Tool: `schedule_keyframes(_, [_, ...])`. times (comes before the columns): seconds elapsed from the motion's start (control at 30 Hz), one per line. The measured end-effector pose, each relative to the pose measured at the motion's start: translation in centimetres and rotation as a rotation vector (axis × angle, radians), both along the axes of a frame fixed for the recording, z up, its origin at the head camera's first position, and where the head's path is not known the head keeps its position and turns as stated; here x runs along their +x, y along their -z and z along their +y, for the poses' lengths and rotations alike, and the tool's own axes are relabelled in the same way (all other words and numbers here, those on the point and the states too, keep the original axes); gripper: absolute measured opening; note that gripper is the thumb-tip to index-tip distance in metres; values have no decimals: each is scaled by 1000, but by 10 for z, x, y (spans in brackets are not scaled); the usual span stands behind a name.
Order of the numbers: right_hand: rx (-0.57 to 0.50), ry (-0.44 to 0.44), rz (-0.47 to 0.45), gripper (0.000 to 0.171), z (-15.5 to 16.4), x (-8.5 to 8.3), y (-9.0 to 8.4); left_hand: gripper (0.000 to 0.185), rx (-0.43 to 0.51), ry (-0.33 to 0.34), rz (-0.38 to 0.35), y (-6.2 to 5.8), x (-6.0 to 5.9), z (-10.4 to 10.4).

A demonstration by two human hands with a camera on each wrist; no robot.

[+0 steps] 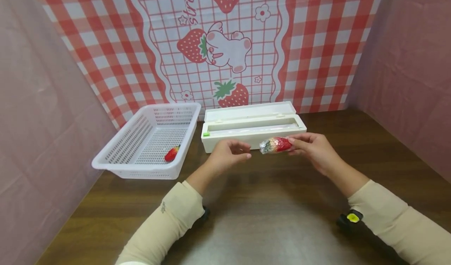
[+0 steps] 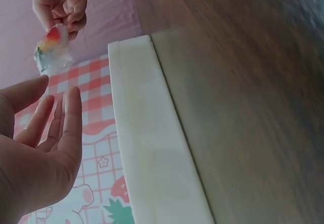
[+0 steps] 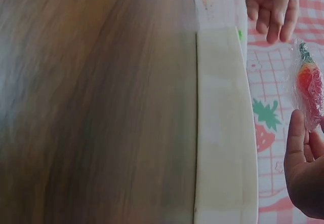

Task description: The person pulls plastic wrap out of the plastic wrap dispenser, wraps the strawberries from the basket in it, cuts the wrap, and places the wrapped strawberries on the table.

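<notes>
From the head camera, the right hand point(image 1: 314, 147) pinched a strawberry wrapped in clear film point(image 1: 276, 145) by its red end, held above the brown wooden table point(image 1: 282, 218) just in front of the white film dispenser box point(image 1: 251, 126), whose lid stood open. The left hand point(image 1: 228, 155) hovered just beside the wrapped fruit, fingers loosely curled and holding nothing. A second strawberry point(image 1: 171, 154) lay in the white mesh basket point(image 1: 116, 161). On the checked backdrop point(image 1: 317, 42), cut-off lettering read "stra".

The left wrist camera showed the left hand's relaxed fingers point(image 2: 71, 117), apart from the wrapped strawberry point(image 2: 52, 46), beside the box point(image 2: 147, 148).

The right wrist camera showed the wrapped strawberry point(image 3: 308, 84) gripped between the right hand's fingers point(image 3: 296, 133), with the box's blurred label point(image 3: 217, 3) unreadable.
</notes>
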State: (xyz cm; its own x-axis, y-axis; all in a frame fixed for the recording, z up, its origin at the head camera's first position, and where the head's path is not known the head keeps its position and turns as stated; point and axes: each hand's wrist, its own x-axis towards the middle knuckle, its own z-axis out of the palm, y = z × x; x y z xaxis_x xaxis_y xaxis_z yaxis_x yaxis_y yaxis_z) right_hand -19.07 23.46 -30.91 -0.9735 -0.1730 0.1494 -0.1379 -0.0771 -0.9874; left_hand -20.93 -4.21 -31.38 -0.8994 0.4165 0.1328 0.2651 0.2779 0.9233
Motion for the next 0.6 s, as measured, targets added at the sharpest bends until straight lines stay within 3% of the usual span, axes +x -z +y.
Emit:
schedule_keyframes(0.13, [23, 23, -23, 16, 13, -3, 0, 18, -160, -3, 198, -4, 3, -2])
schedule_keyframes(0.33, [46, 51, -49, 18, 35, -5, 1, 20, -268, 15, 359, -5, 7, -2])
schedule_keyframes(0.47, [41, 61, -69, 20, 46, -6, 4, 22, -329, 24, 416, -3, 10, -2])
schedule_keyframes(0.6, [49, 78, -101, 21, 55, -8, 8, 22, -366, 16, 417, -3, 12, -1])
